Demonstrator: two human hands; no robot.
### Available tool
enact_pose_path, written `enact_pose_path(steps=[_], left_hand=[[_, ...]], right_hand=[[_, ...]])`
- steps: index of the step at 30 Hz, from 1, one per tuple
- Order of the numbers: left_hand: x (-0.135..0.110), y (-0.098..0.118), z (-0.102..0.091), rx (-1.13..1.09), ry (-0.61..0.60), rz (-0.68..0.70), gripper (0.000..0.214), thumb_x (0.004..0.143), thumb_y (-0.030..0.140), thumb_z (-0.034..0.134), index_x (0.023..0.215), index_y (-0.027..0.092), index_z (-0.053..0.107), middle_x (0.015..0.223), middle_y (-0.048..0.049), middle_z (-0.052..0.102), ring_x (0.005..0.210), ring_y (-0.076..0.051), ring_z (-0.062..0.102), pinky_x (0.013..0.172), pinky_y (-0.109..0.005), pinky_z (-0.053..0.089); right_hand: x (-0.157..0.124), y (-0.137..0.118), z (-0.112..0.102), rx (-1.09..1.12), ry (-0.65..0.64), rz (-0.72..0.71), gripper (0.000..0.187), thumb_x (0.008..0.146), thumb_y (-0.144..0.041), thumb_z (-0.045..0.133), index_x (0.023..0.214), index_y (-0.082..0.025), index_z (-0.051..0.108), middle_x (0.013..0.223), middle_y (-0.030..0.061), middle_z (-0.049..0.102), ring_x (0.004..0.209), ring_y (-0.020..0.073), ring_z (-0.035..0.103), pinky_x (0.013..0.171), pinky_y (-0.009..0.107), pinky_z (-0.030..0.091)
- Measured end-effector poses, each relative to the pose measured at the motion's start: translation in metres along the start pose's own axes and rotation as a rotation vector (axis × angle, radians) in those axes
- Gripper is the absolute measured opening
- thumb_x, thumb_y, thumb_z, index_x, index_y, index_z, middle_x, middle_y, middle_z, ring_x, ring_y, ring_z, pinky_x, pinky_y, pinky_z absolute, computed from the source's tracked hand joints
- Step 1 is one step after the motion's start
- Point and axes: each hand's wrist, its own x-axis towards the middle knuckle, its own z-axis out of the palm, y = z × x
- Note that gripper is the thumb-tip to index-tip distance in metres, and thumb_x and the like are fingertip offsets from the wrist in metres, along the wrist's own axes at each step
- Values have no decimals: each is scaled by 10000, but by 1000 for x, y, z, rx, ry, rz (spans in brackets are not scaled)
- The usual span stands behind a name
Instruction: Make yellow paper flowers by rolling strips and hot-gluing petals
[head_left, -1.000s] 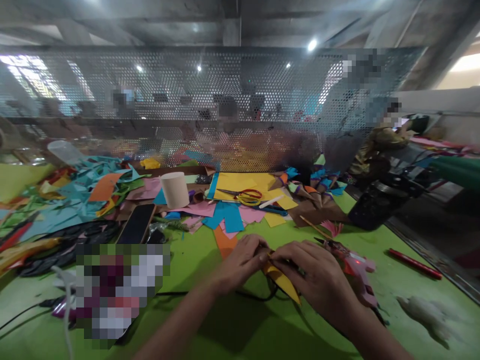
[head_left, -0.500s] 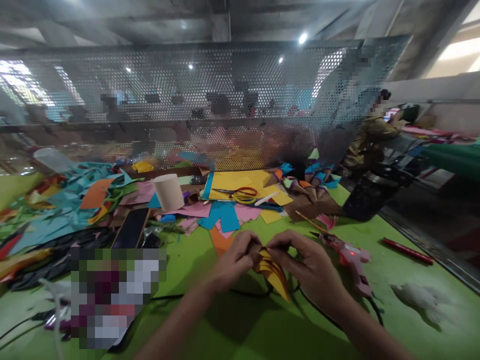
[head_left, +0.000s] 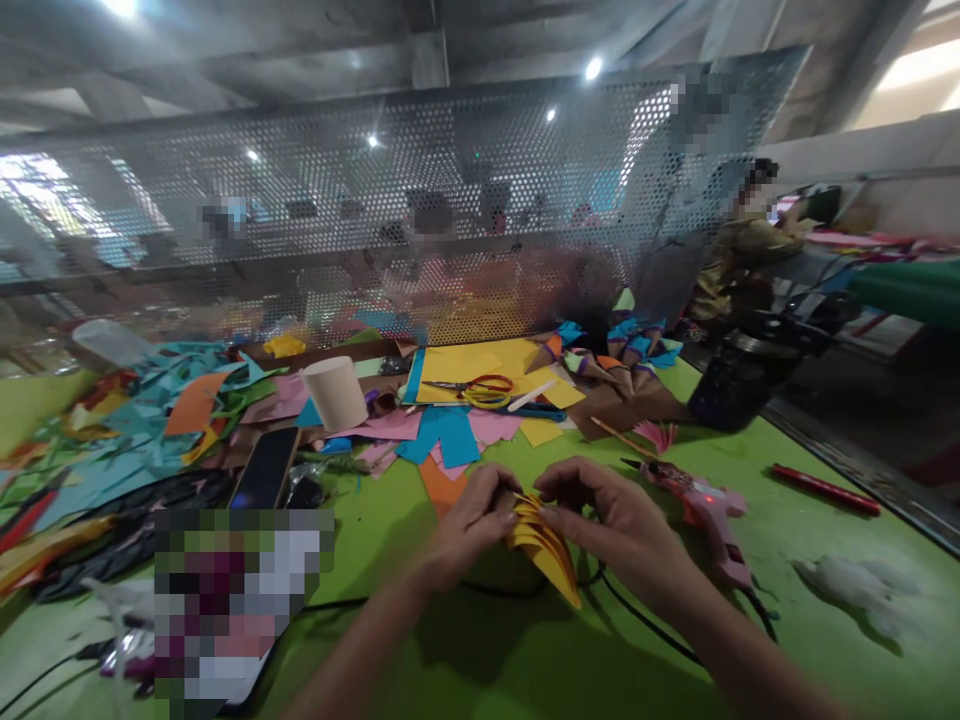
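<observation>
A yellow layered paper piece (head_left: 546,550) hangs between the two hands, above the green bench (head_left: 480,660), its pointed end slanting down and to the right. The left hand (head_left: 471,522) pinches its upper left edge between thumb and fingers; the grip of the right hand (head_left: 619,512) pinches the upper right edge (the exact fingertip contact is partly hidden). To the right of that hand, apart from it, lies a pink glue gun (head_left: 709,510), a red light glowing on its body, with a red pen (head_left: 825,490) beyond. Behind the left hand lies an orange strip (head_left: 441,488). Farther back, scissors (head_left: 491,390) rest on yellow sheets (head_left: 457,362), near a pale cylinder (head_left: 335,393).
</observation>
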Motion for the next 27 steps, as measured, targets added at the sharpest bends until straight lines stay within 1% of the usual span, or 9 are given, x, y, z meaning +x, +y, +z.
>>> enact_pose_path(steps=[7,10,14,17,21,27], left_hand=[[0,0,0,-1,0,-2,263,871,418,446,1051,228,475,1036,-26,492,998,-221,450,905,-349,375],[1,0,1,-11,24,-16,274,857,429,454,1042,227,472,1008,-21,487,979,-218,448,886,-343,377],[2,-2,1,-4,42,15,267,874,429,438,1044,225,472,1010,-25,483,985,-219,445,895,-344,374],[3,-4,0,25,67,35,287,877,452,435,1043,221,469,1029,-36,487,989,-226,448,902,-352,372],[5,-3,0,102,95,30,313,873,477,427,1049,221,469,1036,-45,485,997,-234,443,915,-360,365],[2,7,2,148,128,1,287,889,470,416,1025,224,474,1050,-51,507,1022,-242,448,921,-353,367]], right_hand=[[-1,1,0,25,-19,-3,118,852,-267,646,941,-190,653,872,42,691,772,172,639,690,299,533],[-2,-1,-2,15,3,-13,109,860,-261,637,946,-196,654,870,30,679,753,162,623,670,283,519],[-4,-8,-5,-108,35,-151,33,851,-232,662,849,-205,680,797,15,657,726,158,603,627,261,479],[-6,-10,-6,-218,24,-249,60,861,-196,647,831,-212,695,804,23,653,740,163,615,645,270,480],[-7,-10,-5,-381,36,-322,76,869,-179,624,852,-214,689,829,37,655,746,171,621,648,280,484],[-10,-10,-3,-560,57,-408,81,875,-180,606,868,-203,682,821,51,660,724,177,616,642,289,468]])
